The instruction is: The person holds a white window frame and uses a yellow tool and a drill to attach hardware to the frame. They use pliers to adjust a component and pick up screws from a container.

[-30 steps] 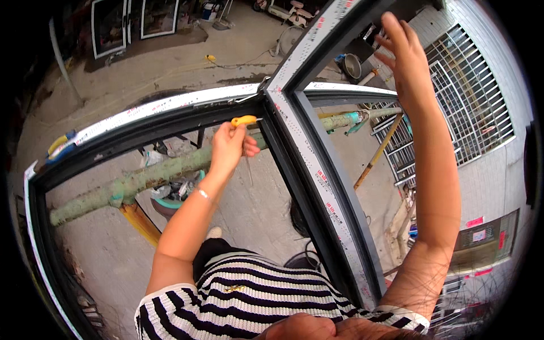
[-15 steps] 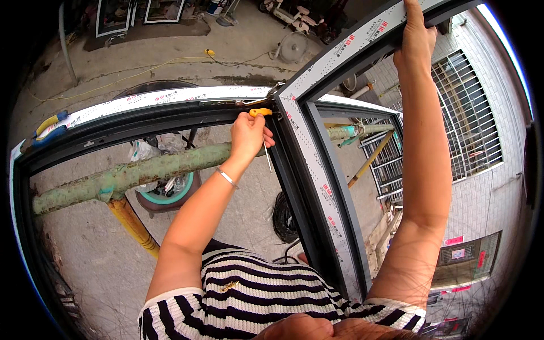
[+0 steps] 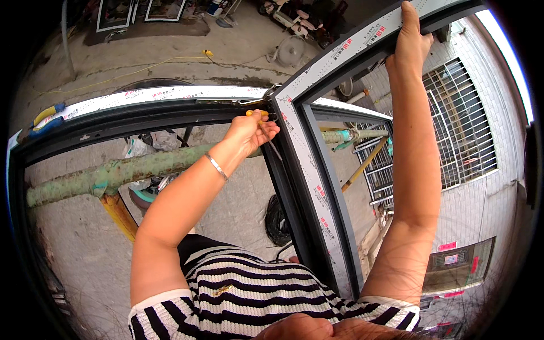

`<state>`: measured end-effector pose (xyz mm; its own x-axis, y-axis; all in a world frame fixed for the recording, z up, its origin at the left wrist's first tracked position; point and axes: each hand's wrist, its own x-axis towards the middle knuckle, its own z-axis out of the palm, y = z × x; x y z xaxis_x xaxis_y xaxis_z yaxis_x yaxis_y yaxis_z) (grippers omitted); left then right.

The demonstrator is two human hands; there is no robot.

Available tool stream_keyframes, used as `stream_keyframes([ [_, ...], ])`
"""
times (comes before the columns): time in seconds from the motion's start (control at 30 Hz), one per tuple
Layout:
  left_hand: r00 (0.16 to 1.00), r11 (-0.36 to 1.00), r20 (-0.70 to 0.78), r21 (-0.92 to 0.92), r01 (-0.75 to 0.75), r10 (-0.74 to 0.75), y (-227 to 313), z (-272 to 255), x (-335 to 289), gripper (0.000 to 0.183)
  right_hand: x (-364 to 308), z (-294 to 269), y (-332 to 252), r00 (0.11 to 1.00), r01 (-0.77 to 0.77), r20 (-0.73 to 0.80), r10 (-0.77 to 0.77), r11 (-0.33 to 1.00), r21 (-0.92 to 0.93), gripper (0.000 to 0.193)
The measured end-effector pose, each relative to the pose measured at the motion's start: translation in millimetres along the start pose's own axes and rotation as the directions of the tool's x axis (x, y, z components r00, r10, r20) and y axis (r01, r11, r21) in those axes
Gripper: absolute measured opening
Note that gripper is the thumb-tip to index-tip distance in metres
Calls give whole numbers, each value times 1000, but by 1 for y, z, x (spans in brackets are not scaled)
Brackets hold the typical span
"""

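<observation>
My left hand [image 3: 249, 131] is closed around a screwdriver with a yellow handle [image 3: 258, 113], its thin metal shaft slanting down to the right below my fingers. It is close to the corner where a metal hinge arm [image 3: 255, 103] joins the outer window frame [image 3: 170, 93] to the swung-out sash [image 3: 334, 62]. Both are dark profiles with white printed film. High on the right, my right hand [image 3: 412, 42] grips the sash's upper rail, thumb over the filmed face. Pliers with yellow and blue grips [image 3: 47, 118] lie on the frame's far left corner.
A green, worn pipe [image 3: 136, 170] with yellow legs [image 3: 118, 215] runs under the frame. A coil of black cable [image 3: 276, 221] lies on the floor below. Further off are a fan [image 3: 290, 51], a yellow cord [image 3: 136, 71] and a scooter [image 3: 292, 20]. A barred window [image 3: 462, 124] is at right.
My left hand has turned a little, and the screwdriver's shaft now slants further to the right. My right hand keeps its grip on the sash. The whole view has shifted slightly.
</observation>
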<state>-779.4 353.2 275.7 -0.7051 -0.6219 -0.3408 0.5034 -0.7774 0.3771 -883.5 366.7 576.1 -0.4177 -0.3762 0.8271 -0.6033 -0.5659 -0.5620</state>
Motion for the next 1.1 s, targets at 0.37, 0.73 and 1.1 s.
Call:
stream_keyframes([
  [0.37, 1000, 997, -9, 74, -21, 22, -7, 6, -4, 34, 13, -9, 11, 1000, -9, 5, 9, 1000, 21, 74],
  [0.73, 999, 998, -4, -35, 49, -50, -12, 12, -3, 32, 6, -3, 2, 999, -38, -14, 38, 999, 9, 71],
  [1.1, 844, 438, 104, 818, -373, 526, -39, -17, 14, 32, 5, -8, 6, 1000, -10, 5, 10, 1000, 13, 68],
])
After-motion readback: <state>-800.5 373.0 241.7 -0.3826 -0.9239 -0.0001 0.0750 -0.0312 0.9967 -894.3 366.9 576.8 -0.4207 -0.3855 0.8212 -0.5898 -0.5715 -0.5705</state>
